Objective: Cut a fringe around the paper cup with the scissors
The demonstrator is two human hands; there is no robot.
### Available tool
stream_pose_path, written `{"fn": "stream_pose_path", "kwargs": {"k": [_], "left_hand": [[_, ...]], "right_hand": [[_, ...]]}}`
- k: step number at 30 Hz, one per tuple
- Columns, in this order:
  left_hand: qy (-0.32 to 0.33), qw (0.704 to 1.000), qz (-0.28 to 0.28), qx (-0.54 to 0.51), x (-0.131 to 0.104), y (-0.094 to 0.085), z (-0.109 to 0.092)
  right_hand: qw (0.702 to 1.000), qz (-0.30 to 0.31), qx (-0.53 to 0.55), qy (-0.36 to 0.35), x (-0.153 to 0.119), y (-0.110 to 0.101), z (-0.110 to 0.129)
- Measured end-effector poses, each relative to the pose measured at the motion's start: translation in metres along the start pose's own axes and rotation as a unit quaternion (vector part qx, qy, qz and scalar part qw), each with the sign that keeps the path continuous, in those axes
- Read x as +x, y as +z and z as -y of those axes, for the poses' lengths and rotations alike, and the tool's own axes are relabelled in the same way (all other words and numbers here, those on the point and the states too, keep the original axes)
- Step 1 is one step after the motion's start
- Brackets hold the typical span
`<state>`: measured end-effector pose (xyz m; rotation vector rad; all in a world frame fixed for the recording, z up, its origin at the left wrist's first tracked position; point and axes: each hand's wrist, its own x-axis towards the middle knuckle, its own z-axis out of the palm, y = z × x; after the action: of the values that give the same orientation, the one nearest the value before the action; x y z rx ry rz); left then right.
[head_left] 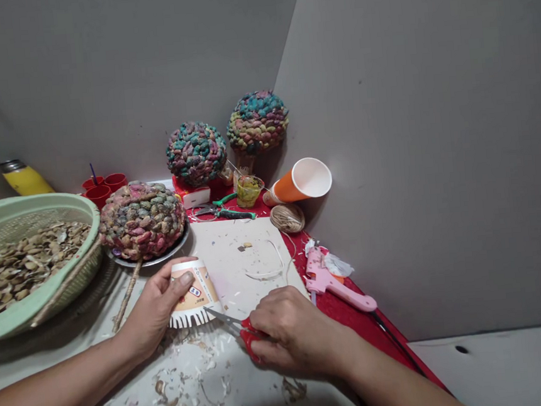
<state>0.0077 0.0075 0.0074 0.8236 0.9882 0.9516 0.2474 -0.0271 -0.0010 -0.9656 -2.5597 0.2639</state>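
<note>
A paper cup point(195, 290) with orange and white print lies on its side in my left hand point(158, 301), its fringed edge of cut strips toward me. My left thumb presses on its printed side, and the fingers behind it are mostly hidden. My right hand point(293, 330) is closed round the red handles of a pair of scissors point(251, 340). The scissor blades are slightly apart and their tips touch the cup near its fringed edge. Scraps and shell bits lie on the board below both hands.
At the left stands a green basket point(89, 212) of shells. Beside it a colourful shell-covered ball point(142, 220) sits on a metal plate. Two more balls point(196, 152), pliers point(236, 215), an orange cup point(288, 185) and twine point(287, 218) are behind. A pink glue gun point(337, 285) lies right.
</note>
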Motion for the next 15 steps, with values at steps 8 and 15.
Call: {"fn": "stream_pose_path", "kwargs": {"k": [8, 15], "left_hand": [[0.0, 1.0, -0.01, -0.03, 0.001, 0.003, 0.003], [0.064, 0.995, -0.031, -0.076, 0.0, -0.003, -0.005]], "right_hand": [[0.996, -0.072, 0.059, -0.015, 0.0, -0.001, -0.003], [0.938, 0.064, 0.322, 0.114, -0.005, -0.01, -0.006]]}}
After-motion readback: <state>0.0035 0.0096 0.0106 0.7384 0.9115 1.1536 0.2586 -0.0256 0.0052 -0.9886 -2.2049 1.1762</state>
